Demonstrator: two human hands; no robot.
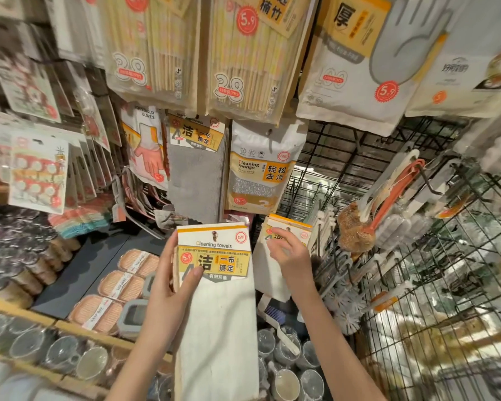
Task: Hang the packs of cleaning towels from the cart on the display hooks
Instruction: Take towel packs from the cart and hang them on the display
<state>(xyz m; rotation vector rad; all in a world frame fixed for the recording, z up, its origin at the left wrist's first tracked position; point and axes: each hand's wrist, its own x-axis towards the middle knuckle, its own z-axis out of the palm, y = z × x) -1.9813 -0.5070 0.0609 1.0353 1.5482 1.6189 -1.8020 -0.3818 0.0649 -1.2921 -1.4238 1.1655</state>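
Observation:
My left hand [172,280] grips a stack of white cleaning towel packs [217,299] by the left edge of the yellow header card, thumb on the card's front. The long white cloth hangs down from it. My right hand [291,253] rests with spread fingers on another white towel pack [272,273] that hangs just to the right, low on the display. A grey cleaning towel pack [195,172] hangs on a hook above, beside a cleaning sponge pack [259,169].
Chopstick packs [243,53] and glove packs [356,62] hang overhead. A black wire grid [434,285] with brushes [359,224] fills the right side. Soap boxes [122,285] and glass cups [58,348] lie on shelves below left.

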